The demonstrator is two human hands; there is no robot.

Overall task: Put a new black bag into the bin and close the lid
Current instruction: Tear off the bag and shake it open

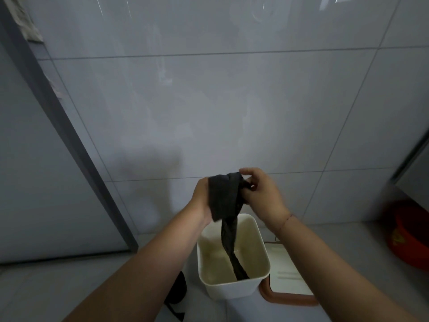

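Where I am: I stand looking down at a small white bin (233,259) on a pale floor (69,287), against a grey tiled wall (209,101).

Black bag (224,196): a thin plastic bin bag, bunched and twisted into a rope. Its upper part is held between my two hands above the bin; its tail hangs down inside the bin's open mouth, near the front wall.

Left hand (203,198): closed around the bunched top of the bag, with the film draped over the palm side.

Right hand (260,191): fingers pinched on the top edge of the bag, thumb and fingertips close together, apparently working the layers apart.

Bin: open, unlined, with a smooth rim and a yellowish inside.

Lid (287,273): white with a reddish-brown frame, lying flat on the floor just beside the bin on my right.

Other things: a dark crumpled object (177,291) on the floor left of the bin, partly hidden by my forearm; a red basin (411,242) well off to the right.

How the bag should handle: I judge it very light, limp and slippery, with layers that cling together and could tear if yanked.

Where to take hold: at the mouth edge, one layer in each hand, so it opens wide and can be folded over the rim.
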